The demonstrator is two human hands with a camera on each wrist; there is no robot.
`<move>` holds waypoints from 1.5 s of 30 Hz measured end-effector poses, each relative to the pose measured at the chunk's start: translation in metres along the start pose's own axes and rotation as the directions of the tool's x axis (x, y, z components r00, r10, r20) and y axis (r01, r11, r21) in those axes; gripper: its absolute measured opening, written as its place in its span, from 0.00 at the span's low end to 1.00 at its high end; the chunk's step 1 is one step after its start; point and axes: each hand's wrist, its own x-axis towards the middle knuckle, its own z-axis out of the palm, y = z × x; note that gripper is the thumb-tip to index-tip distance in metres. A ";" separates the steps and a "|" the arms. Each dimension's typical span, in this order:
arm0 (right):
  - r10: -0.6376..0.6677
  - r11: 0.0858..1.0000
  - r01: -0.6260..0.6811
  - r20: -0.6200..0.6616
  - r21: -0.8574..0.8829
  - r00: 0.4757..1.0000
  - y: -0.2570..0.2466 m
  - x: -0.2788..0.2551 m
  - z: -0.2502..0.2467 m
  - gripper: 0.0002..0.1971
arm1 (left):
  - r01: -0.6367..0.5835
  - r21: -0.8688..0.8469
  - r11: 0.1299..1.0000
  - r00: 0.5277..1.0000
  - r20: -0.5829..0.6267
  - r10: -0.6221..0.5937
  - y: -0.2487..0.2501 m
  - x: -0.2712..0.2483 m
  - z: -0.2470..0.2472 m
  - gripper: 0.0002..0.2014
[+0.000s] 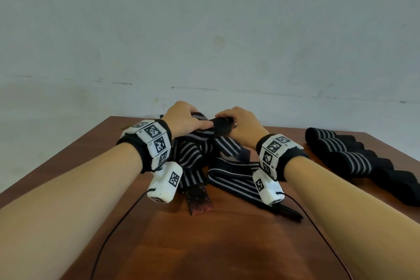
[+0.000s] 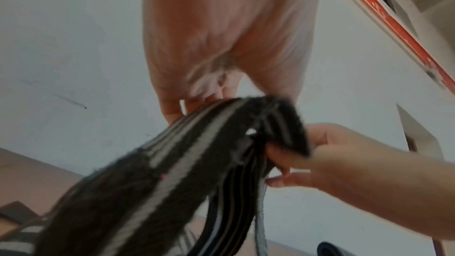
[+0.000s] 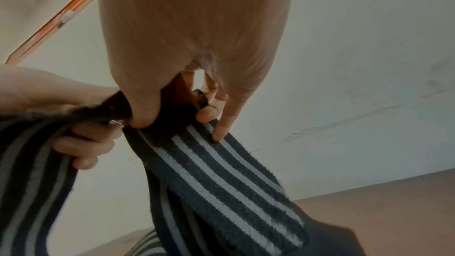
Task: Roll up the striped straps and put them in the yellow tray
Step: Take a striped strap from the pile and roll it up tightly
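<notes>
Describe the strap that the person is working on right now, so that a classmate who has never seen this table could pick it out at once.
Start at the brown wooden table and find the tangled heap of black straps with grey stripes at its far middle. The one meant is the black grey-striped strap lifted above that heap, gripped by the left hand and right hand. The rest lie untouched.

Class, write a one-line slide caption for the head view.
Both hands, left hand and right hand, grip a striped strap above the wooden table.
</notes>
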 end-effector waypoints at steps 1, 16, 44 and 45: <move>0.011 0.999 -0.012 -0.013 -0.033 1.000 0.003 -0.001 -0.001 0.12 | -0.006 -0.091 0.996 1.000 -0.012 0.005 0.001 -0.002 -0.002 0.15; 0.193 0.947 -0.121 -0.227 0.297 0.954 0.009 0.000 -0.024 0.07 | -0.022 -0.493 0.870 0.980 -0.184 -0.080 0.007 -0.005 -0.001 0.15; 0.320 0.137 -0.010 -0.035 0.991 0.947 -0.052 0.003 -0.054 0.27 | -0.126 -0.811 0.571 0.985 -0.172 -0.026 0.026 -0.014 -0.019 0.09; 0.322 0.109 -0.001 -0.035 0.994 0.946 -0.054 0.004 -0.056 0.32 | -0.149 -0.809 0.569 0.978 -0.205 -0.035 0.029 -0.013 -0.024 0.08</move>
